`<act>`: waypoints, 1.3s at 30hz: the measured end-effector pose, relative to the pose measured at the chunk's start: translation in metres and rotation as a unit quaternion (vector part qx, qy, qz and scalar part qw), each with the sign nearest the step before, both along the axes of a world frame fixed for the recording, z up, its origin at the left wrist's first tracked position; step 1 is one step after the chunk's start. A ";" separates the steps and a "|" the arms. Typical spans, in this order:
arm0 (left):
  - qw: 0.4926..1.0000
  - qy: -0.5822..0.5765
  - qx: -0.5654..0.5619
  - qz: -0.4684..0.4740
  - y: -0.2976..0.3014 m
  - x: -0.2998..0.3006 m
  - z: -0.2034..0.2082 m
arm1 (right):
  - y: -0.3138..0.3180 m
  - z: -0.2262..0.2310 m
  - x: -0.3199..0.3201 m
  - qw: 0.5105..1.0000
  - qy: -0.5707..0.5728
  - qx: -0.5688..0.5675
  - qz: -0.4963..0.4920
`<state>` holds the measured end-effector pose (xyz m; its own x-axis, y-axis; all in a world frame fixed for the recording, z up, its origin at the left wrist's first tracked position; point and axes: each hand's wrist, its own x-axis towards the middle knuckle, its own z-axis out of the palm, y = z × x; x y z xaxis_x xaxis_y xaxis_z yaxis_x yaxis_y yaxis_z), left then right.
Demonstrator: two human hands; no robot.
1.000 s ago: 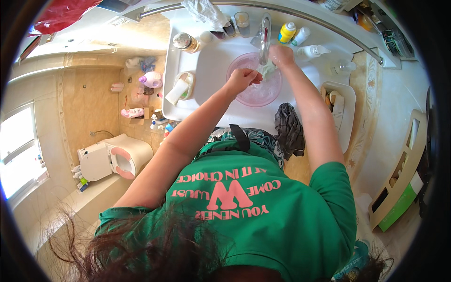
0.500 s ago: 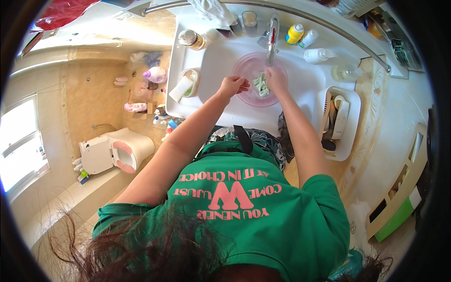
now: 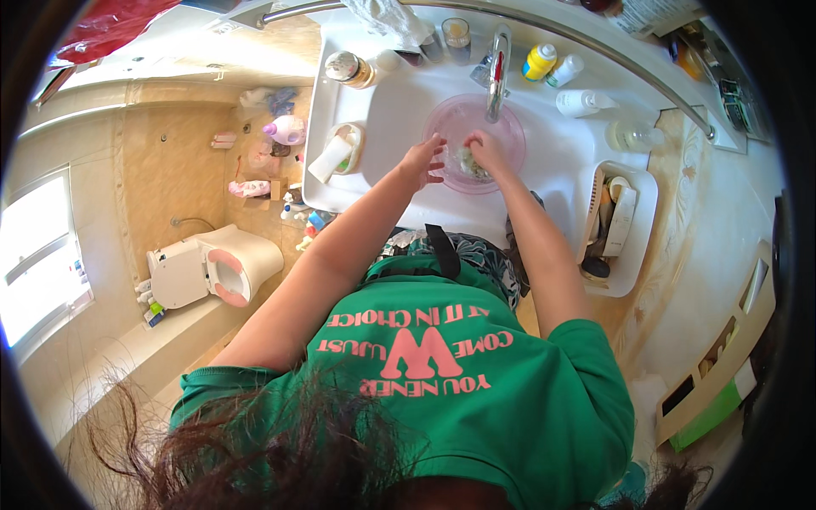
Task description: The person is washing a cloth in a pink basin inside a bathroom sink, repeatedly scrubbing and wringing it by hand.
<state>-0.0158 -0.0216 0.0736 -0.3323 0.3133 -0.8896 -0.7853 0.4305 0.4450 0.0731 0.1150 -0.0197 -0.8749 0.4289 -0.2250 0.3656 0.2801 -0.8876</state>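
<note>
A translucent pink basin sits in the white sink beneath the faucet. Inside it, low down, lies a pale green, crumpled bundle, too blurred to name. My right hand reaches into the basin with its fingers curled down at the bundle; the fingertips are partly hidden. Beside the basin's left rim, my left hand holds nothing, its fingers spread apart. Whether water runs from the faucet is not clear.
Behind the basin stand a glass, a yellow bottle and white bottles. A lidded jar and a small container rest at left. A white bin is at right. A metal rail curves overhead.
My left hand's fingers have spread and point further up. My right hand has dipped lower and left over the pale green bundle, covering more of it. The view has shifted slightly.
</note>
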 end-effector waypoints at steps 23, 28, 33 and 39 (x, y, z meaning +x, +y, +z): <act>0.913 -0.152 0.356 0.125 0.003 0.003 -0.017 | -0.083 0.134 -0.026 0.957 0.200 0.196 -0.077; 0.963 -0.122 0.161 0.180 0.014 0.014 0.004 | -0.037 0.079 -0.017 0.968 0.085 0.198 -0.131; 0.972 -0.080 0.176 0.131 0.015 -0.004 0.003 | -0.002 0.060 0.015 0.945 -0.093 0.289 -0.122; 0.992 -0.045 0.092 0.067 0.007 -0.011 -0.004 | -0.001 0.029 0.022 0.939 -0.152 0.266 -0.155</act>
<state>-0.0266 -0.0144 0.0691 -0.3032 0.4320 -0.8494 -0.8703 0.2375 0.4314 0.0951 0.1142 0.0090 -0.6187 0.7755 -0.1259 0.7171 0.4920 -0.4937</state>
